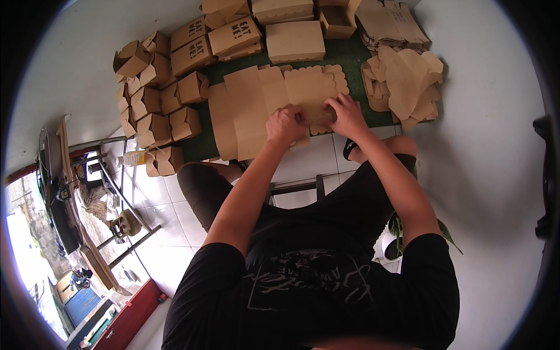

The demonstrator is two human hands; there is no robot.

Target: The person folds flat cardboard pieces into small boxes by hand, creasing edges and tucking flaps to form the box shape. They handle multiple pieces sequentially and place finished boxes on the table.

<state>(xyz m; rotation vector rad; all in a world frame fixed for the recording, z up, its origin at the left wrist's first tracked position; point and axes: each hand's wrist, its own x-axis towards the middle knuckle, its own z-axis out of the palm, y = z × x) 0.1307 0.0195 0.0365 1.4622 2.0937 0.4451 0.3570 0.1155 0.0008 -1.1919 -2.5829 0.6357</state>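
A flat brown cardboard box blank [248,108] with scalloped edges and crease lines lies across the green mat in front of me. My left hand [285,125] is curled at the near side of the blank, fingers closed on its edge. A short way to the right, my right hand [346,115] pinches the same blank near its scalloped right part, thumb and fingers bent toward each other. The fingers partly cover the piece of card between the two hands.
Several small folded boxes [153,129] stand at the left. Larger closed boxes [296,42] line the back. Stacked flat blanks [394,24] lie at the far right, with loose cardboard pieces [411,81] nearer. A bottle [133,158] stands at the left, and a potted plant [392,245] beside my right leg.
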